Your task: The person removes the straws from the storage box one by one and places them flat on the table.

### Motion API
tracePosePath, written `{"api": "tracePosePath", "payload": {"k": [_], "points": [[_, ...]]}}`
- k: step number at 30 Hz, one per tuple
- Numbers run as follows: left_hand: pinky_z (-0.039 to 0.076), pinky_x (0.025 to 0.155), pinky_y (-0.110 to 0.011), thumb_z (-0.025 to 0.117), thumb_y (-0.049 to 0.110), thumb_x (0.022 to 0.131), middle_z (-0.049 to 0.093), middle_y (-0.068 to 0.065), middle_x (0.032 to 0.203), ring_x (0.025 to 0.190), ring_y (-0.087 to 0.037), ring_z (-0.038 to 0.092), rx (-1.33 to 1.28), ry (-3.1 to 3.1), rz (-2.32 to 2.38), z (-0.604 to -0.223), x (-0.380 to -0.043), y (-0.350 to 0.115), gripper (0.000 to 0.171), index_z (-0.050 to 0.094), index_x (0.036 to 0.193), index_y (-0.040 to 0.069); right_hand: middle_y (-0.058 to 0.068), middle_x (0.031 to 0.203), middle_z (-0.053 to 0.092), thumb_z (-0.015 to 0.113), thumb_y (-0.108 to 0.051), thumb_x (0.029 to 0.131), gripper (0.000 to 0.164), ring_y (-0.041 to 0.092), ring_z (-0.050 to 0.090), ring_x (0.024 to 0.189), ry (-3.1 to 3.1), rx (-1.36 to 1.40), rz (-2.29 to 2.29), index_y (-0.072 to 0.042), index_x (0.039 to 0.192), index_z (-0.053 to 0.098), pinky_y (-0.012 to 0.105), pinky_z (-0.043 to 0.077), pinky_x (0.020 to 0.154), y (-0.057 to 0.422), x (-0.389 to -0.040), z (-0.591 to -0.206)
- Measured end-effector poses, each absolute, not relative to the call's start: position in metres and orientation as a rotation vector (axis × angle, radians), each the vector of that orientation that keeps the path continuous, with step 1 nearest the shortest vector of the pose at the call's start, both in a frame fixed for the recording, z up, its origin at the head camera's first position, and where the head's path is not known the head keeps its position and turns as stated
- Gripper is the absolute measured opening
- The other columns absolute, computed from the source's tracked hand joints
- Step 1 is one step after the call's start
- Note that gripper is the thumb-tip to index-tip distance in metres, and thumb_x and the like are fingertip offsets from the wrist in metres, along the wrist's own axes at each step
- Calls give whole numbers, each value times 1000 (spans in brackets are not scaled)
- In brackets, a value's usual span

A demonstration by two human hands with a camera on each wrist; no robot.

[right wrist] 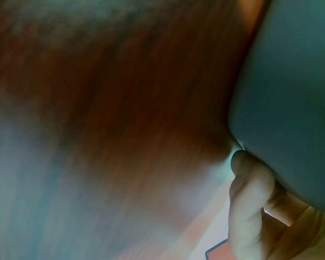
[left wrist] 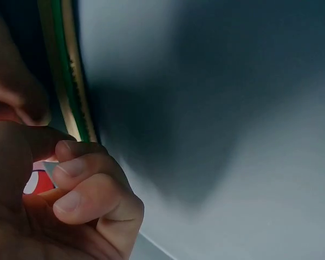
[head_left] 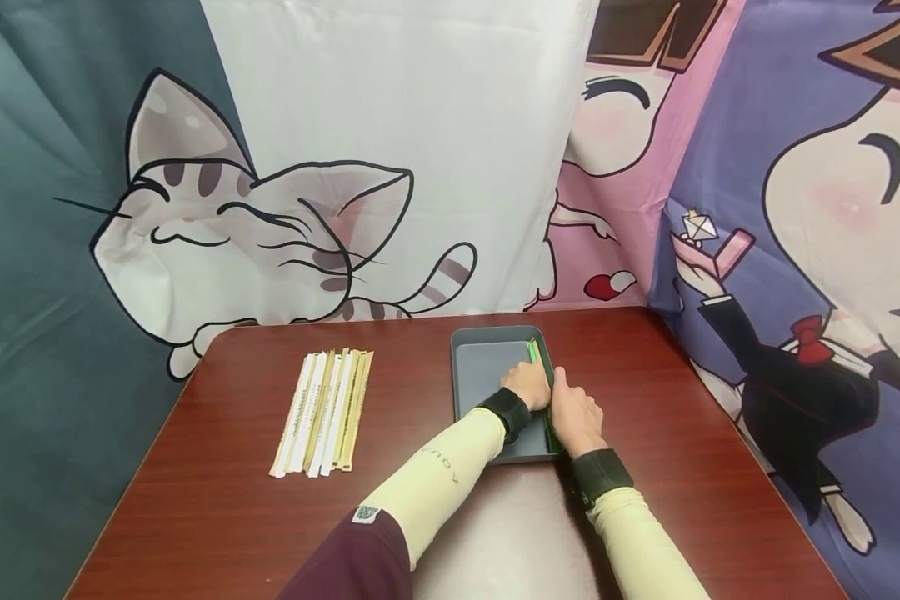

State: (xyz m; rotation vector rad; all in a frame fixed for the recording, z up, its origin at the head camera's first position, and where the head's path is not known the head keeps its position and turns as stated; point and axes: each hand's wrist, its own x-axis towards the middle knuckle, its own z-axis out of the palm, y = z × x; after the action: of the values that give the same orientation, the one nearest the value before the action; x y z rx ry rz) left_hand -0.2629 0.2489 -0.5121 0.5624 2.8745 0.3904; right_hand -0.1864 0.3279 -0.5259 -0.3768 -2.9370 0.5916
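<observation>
A shallow grey tray (head_left: 487, 367) sits near the table's far edge. Along the inner right wall lie slim green-and-tan wrapped strips (head_left: 533, 351), which show a serrated edge in the left wrist view. My left hand (head_left: 527, 385) reaches into the tray and pinches the strips (left wrist: 78, 103) between thumb and curled fingers. At the right rim, my right hand (head_left: 576, 414) grips the tray; its fingers (right wrist: 252, 195) curl against the outer wall in the right wrist view. Part of the strips is hidden behind the hands.
Several long, thin white and tan paper-wrapped sticks (head_left: 322, 412) lie side by side on the reddish-brown table (head_left: 217, 500), left of the tray. A printed cartoon cloth (head_left: 420, 100) hangs behind the table and down its right side.
</observation>
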Motion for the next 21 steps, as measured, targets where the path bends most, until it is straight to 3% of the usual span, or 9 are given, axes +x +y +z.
{"api": "tracePosePath", "payload": {"k": [9, 21], "points": [[58, 74, -39, 61, 32, 99, 75, -8, 113, 97, -26, 73, 565, 2864, 375, -519, -262, 247, 25, 78, 100, 13, 17, 74, 59, 44, -9, 105, 12, 37, 59, 61, -2942, -357, 578, -9, 118, 42, 52, 46, 53, 327, -186, -529], [57, 81, -45, 60, 30, 102, 73, -10, 121, 105, -31, 71, 506, 2790, 398, -517, -265, 253, 25, 76, 108, 13, 19, 75, 61, 41, -9, 107, 11, 39, 59, 62, -2964, -385, 578, -8, 118, 42, 54, 47, 55, 329, -189, -525]]}}
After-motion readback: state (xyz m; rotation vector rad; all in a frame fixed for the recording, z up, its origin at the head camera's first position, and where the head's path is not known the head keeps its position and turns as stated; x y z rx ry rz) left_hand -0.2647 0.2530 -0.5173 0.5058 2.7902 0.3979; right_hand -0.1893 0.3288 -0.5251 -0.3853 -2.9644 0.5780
